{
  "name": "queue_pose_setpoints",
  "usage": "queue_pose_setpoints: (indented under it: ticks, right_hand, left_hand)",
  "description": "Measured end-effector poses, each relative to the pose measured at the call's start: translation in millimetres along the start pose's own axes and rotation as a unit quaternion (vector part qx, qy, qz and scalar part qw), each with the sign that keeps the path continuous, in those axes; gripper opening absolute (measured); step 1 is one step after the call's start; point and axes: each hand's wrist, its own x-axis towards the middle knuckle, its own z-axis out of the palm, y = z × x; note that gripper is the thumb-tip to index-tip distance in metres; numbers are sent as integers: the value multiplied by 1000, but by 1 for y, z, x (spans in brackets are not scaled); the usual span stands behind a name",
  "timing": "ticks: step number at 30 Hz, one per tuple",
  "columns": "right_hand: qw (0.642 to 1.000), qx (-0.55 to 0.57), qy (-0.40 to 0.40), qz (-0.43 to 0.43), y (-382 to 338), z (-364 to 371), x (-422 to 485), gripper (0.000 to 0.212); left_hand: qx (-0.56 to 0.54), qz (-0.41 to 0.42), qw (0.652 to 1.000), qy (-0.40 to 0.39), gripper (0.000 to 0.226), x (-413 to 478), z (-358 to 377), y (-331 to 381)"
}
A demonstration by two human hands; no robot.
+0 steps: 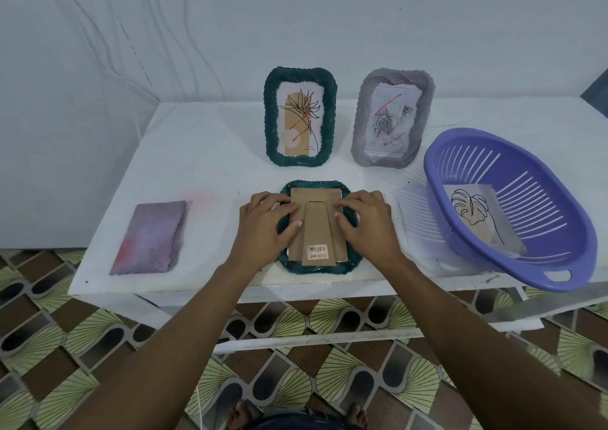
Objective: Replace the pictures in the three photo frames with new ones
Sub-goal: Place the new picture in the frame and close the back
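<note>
A dark green photo frame (350,263) lies face down near the table's front edge, its brown cardboard back (317,229) with a barcode sticker facing up. My left hand (263,225) presses on the back's left side and my right hand (368,222) on its right side, fingers bent onto the cardboard. Behind them a second green frame (268,117) stands upright with a flower drawing, and a grey frame (362,117) stands beside it with a rose picture. A leaf drawing (473,215) lies inside the purple basket (460,146) at the right.
A purple-pink cloth (149,237) lies on the left of the white table (204,153). The basket overhangs the table's right front corner, with a white sheet (414,212) under it. A white wall is close behind, patterned floor below.
</note>
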Motion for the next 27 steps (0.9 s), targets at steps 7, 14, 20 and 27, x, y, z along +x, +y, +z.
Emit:
queue_pose_setpoints:
  ticks: [7, 14, 20, 27]
  right_hand:
    - [999, 46, -6, 11, 3, -1, 0, 17]
    - [998, 60, -7, 2, 5, -3, 0, 16]
    - [999, 51, -18, -6, 4, -3, 0, 12]
    - [998, 42, -41, -7, 5, -4, 1, 12]
  left_hand:
    - [-8, 13, 1000, 6, 46, 0, 2, -2]
    - [-6, 21, 1000, 2, 50, -1, 2, -2]
    - [-30, 19, 999, 8, 47, -2, 1, -1]
    - [-48, 13, 999, 2, 52, -3, -2, -2]
